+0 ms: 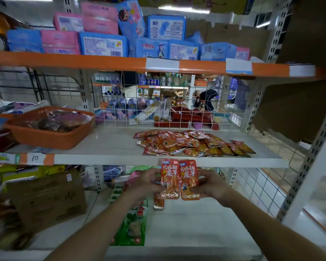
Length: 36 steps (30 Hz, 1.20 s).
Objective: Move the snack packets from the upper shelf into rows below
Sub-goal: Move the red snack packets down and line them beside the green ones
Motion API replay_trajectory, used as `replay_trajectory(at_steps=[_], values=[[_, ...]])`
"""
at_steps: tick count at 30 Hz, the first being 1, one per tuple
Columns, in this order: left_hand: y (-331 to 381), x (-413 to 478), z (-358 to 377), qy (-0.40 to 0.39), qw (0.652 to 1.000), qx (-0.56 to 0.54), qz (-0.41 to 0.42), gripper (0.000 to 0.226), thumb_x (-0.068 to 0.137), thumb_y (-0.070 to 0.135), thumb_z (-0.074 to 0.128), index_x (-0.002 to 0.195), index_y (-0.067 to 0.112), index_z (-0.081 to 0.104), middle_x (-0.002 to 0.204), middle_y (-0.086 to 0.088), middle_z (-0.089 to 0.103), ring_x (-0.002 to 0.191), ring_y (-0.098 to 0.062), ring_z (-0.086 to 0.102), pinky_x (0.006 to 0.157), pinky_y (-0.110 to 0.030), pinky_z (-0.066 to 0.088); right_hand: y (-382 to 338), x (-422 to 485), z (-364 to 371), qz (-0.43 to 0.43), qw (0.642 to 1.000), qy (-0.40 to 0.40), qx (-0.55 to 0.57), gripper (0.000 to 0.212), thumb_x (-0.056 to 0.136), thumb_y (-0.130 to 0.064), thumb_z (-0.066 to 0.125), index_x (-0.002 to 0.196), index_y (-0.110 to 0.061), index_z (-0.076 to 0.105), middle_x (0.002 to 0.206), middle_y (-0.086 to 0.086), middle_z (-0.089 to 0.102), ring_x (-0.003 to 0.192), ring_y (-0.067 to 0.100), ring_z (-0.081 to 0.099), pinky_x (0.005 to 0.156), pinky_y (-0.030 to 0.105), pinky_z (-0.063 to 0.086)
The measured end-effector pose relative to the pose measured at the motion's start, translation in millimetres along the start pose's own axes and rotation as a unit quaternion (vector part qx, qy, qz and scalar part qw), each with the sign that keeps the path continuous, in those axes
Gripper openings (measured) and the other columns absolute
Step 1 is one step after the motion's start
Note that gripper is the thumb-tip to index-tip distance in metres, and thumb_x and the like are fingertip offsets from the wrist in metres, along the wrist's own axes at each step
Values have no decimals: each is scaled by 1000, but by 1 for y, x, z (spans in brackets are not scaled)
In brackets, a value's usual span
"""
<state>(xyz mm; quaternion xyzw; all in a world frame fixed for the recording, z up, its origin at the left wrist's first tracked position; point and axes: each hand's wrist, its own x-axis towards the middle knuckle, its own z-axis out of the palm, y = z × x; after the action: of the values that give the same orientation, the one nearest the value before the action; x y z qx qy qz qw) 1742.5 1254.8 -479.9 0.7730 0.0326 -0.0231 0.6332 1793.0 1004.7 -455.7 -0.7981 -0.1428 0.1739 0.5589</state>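
Observation:
A loose heap of red-orange snack packets lies on the white middle shelf, right of centre. Below its front edge I hold two of the same packets upright, side by side. My left hand grips the left packet and my right hand grips the right packet. One more packet shows under my left hand, over the lower shelf; whether it rests there or hangs from my fingers I cannot tell.
An orange basket of dark wrapped goods stands left on the middle shelf. Green packets and a cardboard box occupy the lower shelf's left part. Blue and pink packs fill the top shelf. A wire grid backs the shelves.

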Motion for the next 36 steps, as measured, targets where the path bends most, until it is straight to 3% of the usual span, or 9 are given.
replay_trajectory(at_steps=[3,7,9,13,18,24,27,30,36], values=[[-22,-1,5,-5,1000,19,-10,57,76,-4,78,127,15,59,107,-4,73,97,-19,71,79,-34,61,18,3,6,24,1000,1,-1,40,73,9,79,109,-1,65,100,13,75,89,27,74,77,44,62],[-51,-3,11,-15,1000,16,-18,51,80,-7,75,123,16,61,103,2,70,92,-8,67,65,-17,55,42,8,19,48,999,5,4,25,76,11,76,89,-8,66,80,1,74,64,5,69,52,18,50],[-71,3,11,-17,999,1,-31,45,80,-5,76,118,15,63,101,1,73,93,-11,70,68,-21,57,57,14,25,42,999,6,-12,23,78,6,76,82,-14,68,74,-4,74,59,-1,65,48,12,43],[-108,22,11,-1,999,10,-49,49,78,-1,79,118,21,63,108,-2,73,97,-15,71,82,-37,61,91,41,35,66,996,4,-57,23,81,-1,76,101,-8,66,93,12,74,73,19,71,53,27,51],[-150,59,5,-5,997,21,-76,61,75,4,83,128,18,57,114,-3,72,100,-15,71,87,-41,60,124,80,48,128,991,-8,-42,30,81,5,74,107,-7,63,96,12,73,80,20,74,60,30,60],[-180,105,0,-10,996,14,-89,71,75,-1,82,134,19,49,111,-6,67,97,-19,70,77,-31,60,155,130,57,158,986,-42,-25,34,79,7,75,110,-2,63,101,15,71,83,24,73,59,30,60],[-195,124,-5,-14,997,18,-73,81,76,0,82,138,35,44,114,-6,66,99,-20,70,78,-35,61,170,157,63,169,984,-47,-22,36,79,10,73,112,0,62,102,18,70,86,27,73,62,34,62],[-214,141,-13,-24,998,40,-48,95,73,2,85,140,51,37,117,-2,63,99,-15,68,70,-25,59,185,186,68,170,984,-52,-27,34,80,9,72,111,0,62,101,17,70,85,26,73,63,34,61],[-250,178,-30,-49,993,81,-70,81,77,-2,80,140,39,48,120,-5,57,99,-22,67,69,-26,60,215,239,83,179,982,-53,-25,35,80,6,74,112,-2,62,102,16,70,85,24,73,61,31,61]])
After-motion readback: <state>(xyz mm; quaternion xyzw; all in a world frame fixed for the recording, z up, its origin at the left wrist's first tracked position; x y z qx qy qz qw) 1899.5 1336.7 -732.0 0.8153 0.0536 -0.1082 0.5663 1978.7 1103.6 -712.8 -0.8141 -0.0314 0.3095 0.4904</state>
